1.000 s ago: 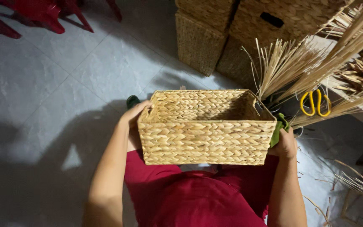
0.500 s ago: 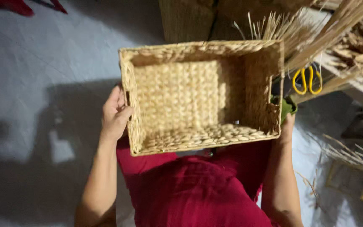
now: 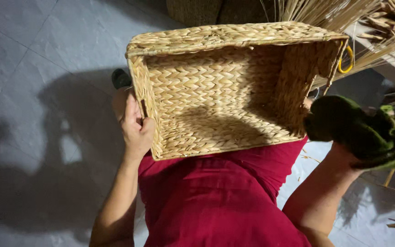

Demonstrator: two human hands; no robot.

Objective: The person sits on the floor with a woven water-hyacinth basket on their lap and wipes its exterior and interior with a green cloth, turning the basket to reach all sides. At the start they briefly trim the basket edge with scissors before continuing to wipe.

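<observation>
A rectangular woven straw basket (image 3: 225, 91) is tipped toward me over my lap, so its empty inside faces the camera. My left hand (image 3: 136, 126) grips its left wall, thumb inside the rim. To the right of the basket and just apart from its right wall, my right hand (image 3: 341, 156) is raised. A dark green cloth (image 3: 344, 123) is bunched over that hand and hides its fingers. My red garment (image 3: 220, 196) lies below the basket.
Dried straw stalks (image 3: 325, 9) fan out at the top right over a pale bench (image 3: 389, 68). A yellow scissor handle (image 3: 346, 59) shows behind the basket's right wall. Another woven basket (image 3: 197, 9) stands behind, and a dark shoe (image 3: 120, 78) rests on the grey tiled floor.
The basket has tipped from upright to open side facing me and come closer. My right hand has left its right wall and drawn away with the green cloth.
</observation>
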